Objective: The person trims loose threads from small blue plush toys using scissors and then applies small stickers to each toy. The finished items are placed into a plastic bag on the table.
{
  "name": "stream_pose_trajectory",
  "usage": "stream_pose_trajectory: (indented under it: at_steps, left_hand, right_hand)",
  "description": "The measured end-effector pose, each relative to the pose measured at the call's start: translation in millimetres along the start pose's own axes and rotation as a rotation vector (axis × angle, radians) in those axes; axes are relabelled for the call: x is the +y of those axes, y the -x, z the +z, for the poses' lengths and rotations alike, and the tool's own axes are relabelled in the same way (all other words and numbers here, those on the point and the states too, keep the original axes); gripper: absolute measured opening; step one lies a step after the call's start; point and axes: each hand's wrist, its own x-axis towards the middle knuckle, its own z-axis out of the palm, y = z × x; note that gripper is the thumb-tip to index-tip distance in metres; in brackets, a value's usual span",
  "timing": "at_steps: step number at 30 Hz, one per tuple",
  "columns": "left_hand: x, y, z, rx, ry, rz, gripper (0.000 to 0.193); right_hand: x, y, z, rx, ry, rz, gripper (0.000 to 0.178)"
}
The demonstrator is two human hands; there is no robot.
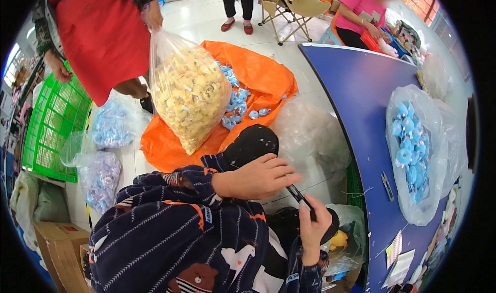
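Observation:
My right hand (314,223) is closed round a slim black phone (295,194), which shows nearly edge-on above my lap. My left hand (261,178) lies palm down with its fingers stretched out toward the phone's far end. Whether those fingertips touch it I cannot tell. Just beyond my knees, an orange sheet (279,78) is spread on the floor, with small light-blue plush pieces (237,102) lying on it. Over the sheet, a co-worker's hand (154,16) grips the neck of a large clear bag full of yellow plush pieces (188,89).
A blue table (336,71) on the right bears a clear bag of blue plush pieces (411,148) and thread snips (387,186). At left are a green crate (57,125), filled bags (103,176) and a cardboard box (62,246). A folding chair (294,6) stands at the back.

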Motion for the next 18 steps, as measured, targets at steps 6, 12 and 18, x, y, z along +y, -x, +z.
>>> stream_pose_trajectory:
  at_steps: [6, 12, 18]
  left_hand:
    - [-14, 43, -20, 0.029, 0.11, -0.257, 0.028]
    - [-45, 57, -30, 0.036, 0.133, -0.406, 0.02]
    - [-63, 81, -24, -0.013, 0.224, -0.601, 0.024]
  right_hand:
    - [-19, -21, 30, 0.008, -0.261, 0.222, 0.018]
    - [-15, -51, 60, -0.071, -0.414, 0.243, 0.027]
    - [-9, -100, 102, -0.229, -0.447, 0.398, 0.021]
